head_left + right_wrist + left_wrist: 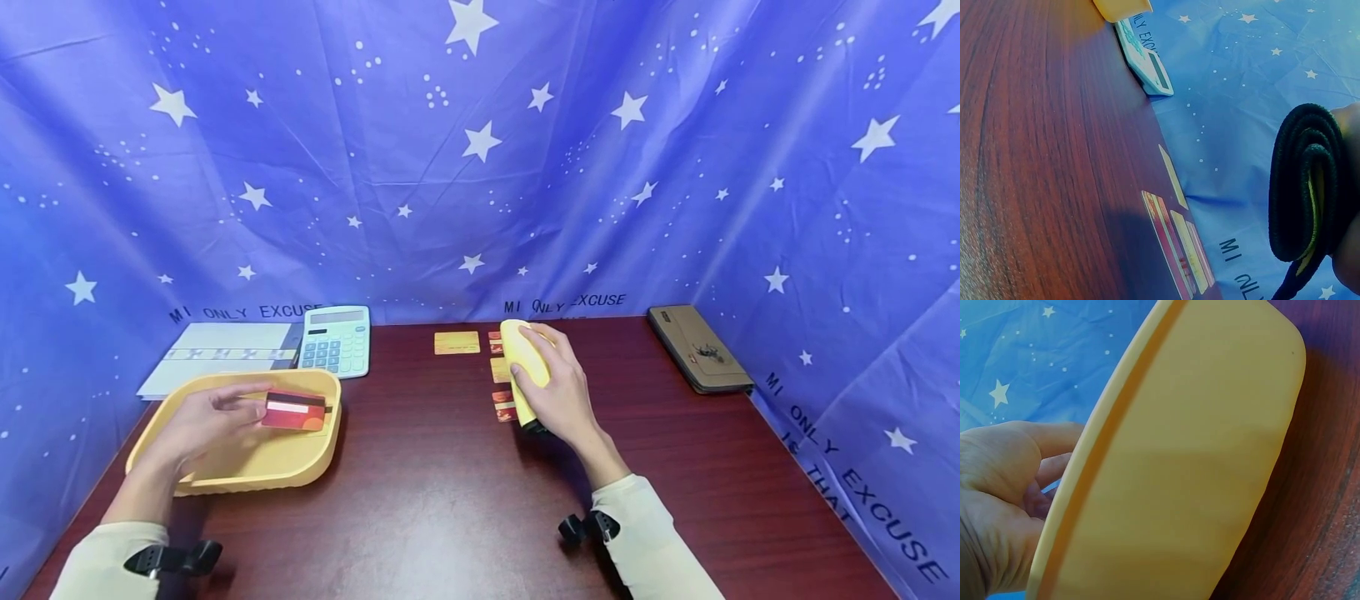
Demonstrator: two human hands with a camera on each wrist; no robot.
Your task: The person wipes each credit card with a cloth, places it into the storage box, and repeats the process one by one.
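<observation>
Over the yellow basin (300, 473), my left hand (198, 425) pinches a red bank card (281, 419) with a dark stripe. The left wrist view shows that hand (997, 475) partly hidden behind the basin's wall (1172, 456). My right hand (561, 392) grips a folded yellow cloth (523, 350) above the table. From the right wrist view, the cloth's rolled dark edge (1285, 187) faces the camera. Just left of the cloth lies a column of cards: a red card (503, 408), a gold card (498, 370) and another red card (495, 342).
Another gold card (457, 342) lies at the back of the table (420, 483). A light blue calculator (337, 340) and a white notebook (225, 337) sit behind the basin. At the back right is a brown wallet-like case (697, 348). Blue star-printed curtain (420, 167) encloses the table.
</observation>
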